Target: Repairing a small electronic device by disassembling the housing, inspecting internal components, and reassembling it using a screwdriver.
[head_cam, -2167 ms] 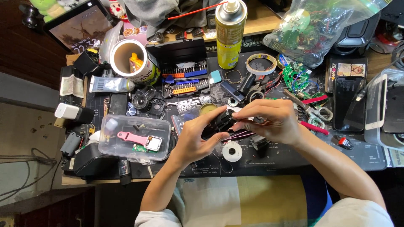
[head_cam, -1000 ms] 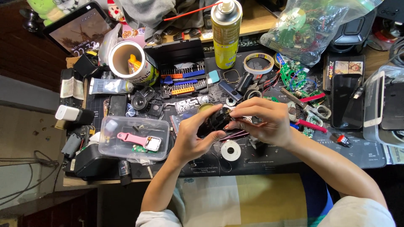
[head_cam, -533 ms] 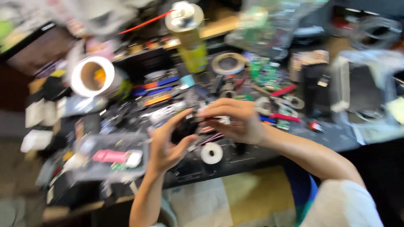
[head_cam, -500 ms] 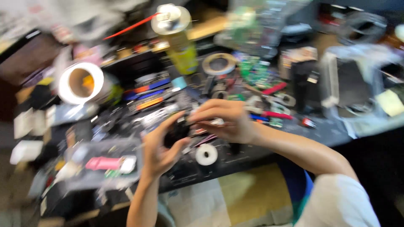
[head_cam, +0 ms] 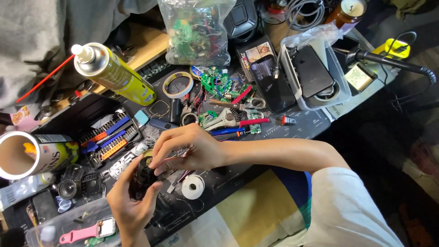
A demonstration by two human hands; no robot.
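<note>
From the head camera, both hands meet over a cluttered dark work mat [head_cam: 274, 137]. The left hand [head_cam: 130, 201] cups a small black device [head_cam: 141, 178] from below, its fingers curled up around the underside and the thumb pressed against the near edge. The right hand [head_cam: 190, 148] comes over the top — its fingertips bunched together and pinching at the upper part of the black device, though what exactly sits between them is too small to tell. The device is held just above the mat, near the front edge, right beside a small white spool [head_cam: 192, 186] that lies flat on the mat.

Behind the hands lies an open case of screwdriver bits [head_cam: 109, 139] with blue and orange handles. A yellow spray can [head_cam: 114, 73] with a red straw lies tilted to the left of a roll of tape [head_cam: 178, 84]. Green circuit boards [head_cam: 219, 84] and red-handled pliers [head_cam: 233, 121] lie further back — and a dark phone [head_cam: 312, 69] rests in a clear tray [head_cam: 340, 87]. At the left edge stands an open cardboard tube [head_cam: 27, 155]; a pink watch strap [head_cam: 84, 232] lies in a clear box at the bottom left.
</note>
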